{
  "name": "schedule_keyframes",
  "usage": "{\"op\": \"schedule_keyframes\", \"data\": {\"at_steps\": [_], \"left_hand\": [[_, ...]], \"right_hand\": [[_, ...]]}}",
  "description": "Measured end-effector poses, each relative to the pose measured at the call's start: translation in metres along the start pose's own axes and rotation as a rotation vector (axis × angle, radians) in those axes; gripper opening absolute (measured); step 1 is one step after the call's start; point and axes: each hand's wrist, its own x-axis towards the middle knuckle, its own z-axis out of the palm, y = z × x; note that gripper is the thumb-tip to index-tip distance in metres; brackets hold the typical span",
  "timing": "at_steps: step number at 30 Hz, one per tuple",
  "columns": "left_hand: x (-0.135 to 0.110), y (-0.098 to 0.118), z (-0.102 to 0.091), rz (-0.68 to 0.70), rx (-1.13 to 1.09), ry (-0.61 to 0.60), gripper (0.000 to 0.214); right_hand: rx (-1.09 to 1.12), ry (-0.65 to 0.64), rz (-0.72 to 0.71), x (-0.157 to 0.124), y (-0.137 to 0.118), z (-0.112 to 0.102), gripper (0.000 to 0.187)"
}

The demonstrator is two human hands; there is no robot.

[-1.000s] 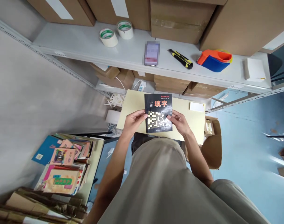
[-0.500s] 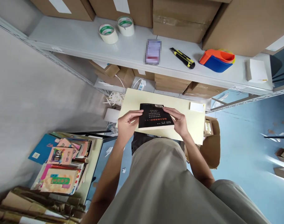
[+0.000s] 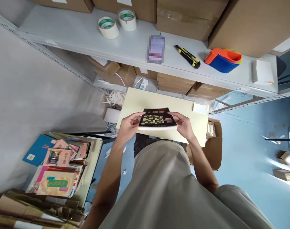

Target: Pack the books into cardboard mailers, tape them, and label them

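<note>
I hold a thin black book [image 3: 156,119] with a crossword grid on its cover between both hands, above a small pale yellow table [image 3: 137,103]. My left hand [image 3: 128,125] grips its left edge with the fingers curled round it. My right hand [image 3: 183,125] grips the right edge the same way. The book is tilted almost flat, its cover facing up and away from me, and its white page edge faces me.
A grey shelf [image 3: 87,38] ahead carries two tape rolls [image 3: 108,27], a yellow-black box cutter [image 3: 188,56], an orange-blue tape dispenser [image 3: 222,59], a white pad [image 3: 261,71] and cardboard boxes [image 3: 183,16]. Stacked colourful books [image 3: 59,168] lie at lower left. A white slip [image 3: 200,108] lies on the table.
The book was upright with its front cover toward me, then turned to show its back, and now lies nearly flat with the crossword cover up. Both hands kept hold of its edges.
</note>
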Motion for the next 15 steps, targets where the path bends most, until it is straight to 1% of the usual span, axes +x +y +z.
{"op": "schedule_keyframes", "data": {"at_steps": [1,2,5,8,10,11,15], "left_hand": [[0.000,-0.001,0.004,-0.016,0.033,0.009,0.039],[0.000,-0.002,0.008,-0.029,0.071,0.024,0.039],[0.002,-0.007,0.019,-0.035,0.159,0.078,0.057],[0.006,-0.015,0.027,-0.043,0.166,0.108,0.056],[0.008,-0.020,0.029,-0.063,0.143,0.122,0.056],[0.009,-0.022,0.029,-0.068,0.125,0.125,0.060],[0.011,-0.024,0.025,-0.086,0.036,0.150,0.083]], "right_hand": [[0.001,0.019,0.029,0.001,0.001,0.002,0.059],[-0.004,0.045,0.060,0.002,0.002,0.005,0.058],[-0.017,0.102,0.128,0.003,0.006,0.013,0.064],[-0.017,0.121,0.140,0.002,0.009,0.017,0.067],[-0.022,0.117,0.135,0.001,0.010,0.018,0.067],[-0.023,0.112,0.131,0.000,0.010,0.018,0.067],[0.024,0.105,0.126,-0.001,0.013,0.016,0.071]]}}
